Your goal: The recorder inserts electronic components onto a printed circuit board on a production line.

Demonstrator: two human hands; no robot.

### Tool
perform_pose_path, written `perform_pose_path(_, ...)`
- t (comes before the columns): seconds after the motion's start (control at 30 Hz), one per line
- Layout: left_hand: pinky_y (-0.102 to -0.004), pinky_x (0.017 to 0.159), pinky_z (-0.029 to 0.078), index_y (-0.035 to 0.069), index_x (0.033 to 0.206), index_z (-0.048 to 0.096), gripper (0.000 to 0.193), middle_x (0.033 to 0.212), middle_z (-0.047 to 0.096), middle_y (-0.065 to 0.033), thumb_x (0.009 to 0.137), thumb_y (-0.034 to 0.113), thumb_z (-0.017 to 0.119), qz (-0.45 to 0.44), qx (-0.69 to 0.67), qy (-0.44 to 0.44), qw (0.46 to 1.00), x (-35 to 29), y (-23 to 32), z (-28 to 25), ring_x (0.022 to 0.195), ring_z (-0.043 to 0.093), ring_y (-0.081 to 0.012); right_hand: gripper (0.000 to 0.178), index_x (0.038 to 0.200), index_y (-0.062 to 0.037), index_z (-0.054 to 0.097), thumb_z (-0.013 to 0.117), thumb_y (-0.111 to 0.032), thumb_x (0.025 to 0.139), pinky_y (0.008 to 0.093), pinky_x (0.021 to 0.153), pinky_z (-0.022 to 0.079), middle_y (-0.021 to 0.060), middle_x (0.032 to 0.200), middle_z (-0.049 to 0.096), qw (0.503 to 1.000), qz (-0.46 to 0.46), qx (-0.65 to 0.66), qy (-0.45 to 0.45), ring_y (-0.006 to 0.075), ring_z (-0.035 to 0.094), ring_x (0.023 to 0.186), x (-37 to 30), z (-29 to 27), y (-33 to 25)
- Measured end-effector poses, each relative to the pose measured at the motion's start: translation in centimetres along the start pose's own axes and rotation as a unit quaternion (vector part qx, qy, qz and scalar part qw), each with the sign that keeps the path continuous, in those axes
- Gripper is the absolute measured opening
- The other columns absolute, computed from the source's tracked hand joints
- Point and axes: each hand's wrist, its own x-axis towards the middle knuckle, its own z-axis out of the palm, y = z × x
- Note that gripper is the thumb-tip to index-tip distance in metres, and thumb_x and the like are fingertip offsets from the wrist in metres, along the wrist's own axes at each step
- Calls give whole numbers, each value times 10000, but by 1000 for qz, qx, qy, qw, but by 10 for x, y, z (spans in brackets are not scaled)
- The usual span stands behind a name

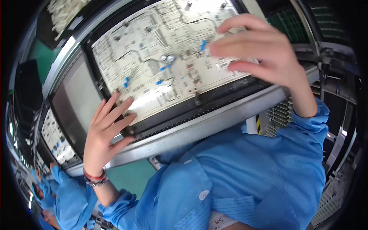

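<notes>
A large white circuit board [153,42] lies in a black frame [168,110] in front of me, with blue parts and round silver parts standing on it. My left hand [105,128] rests at the board's near left corner, fingers spread and holding nothing I can see; beaded and red bracelets [96,178] circle that wrist. Over the right part of the board hovers my right hand [260,50], smeared by motion. Its thumb and fingers look bent and apart at the tips, but whether something small sits between them is hidden.
A metal rail [214,119] runs along the near edge. Further left on the line stands another white board [57,134], with people in blue work clothes [73,203] beside it. Pale parts fill a bin [65,15] at the far left. Green boards [287,25] stand racked at the far right.
</notes>
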Motion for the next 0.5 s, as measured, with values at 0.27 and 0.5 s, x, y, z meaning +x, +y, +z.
perform_pose_path(0.27,-408,886,414,57,872,649,345,1140,607,-27,554,185,690,60,124,23,990,13,-1,-12,1095,509,-271,370,1016,-145,678,725,-235,660,449,932,395,38,1151,595,986,118,-18,-117,305,472,1135,-70,-24,5)
perform_pose_path(0.5,-368,869,446,48,705,598,201,984,646,-8,568,172,676,163,210,60,962,26,4,-14,941,553,-211,280,875,-103,637,668,-98,596,546,995,335,44,1088,605,984,89,-110,-105,327,514,1075,-73,-15,-3)
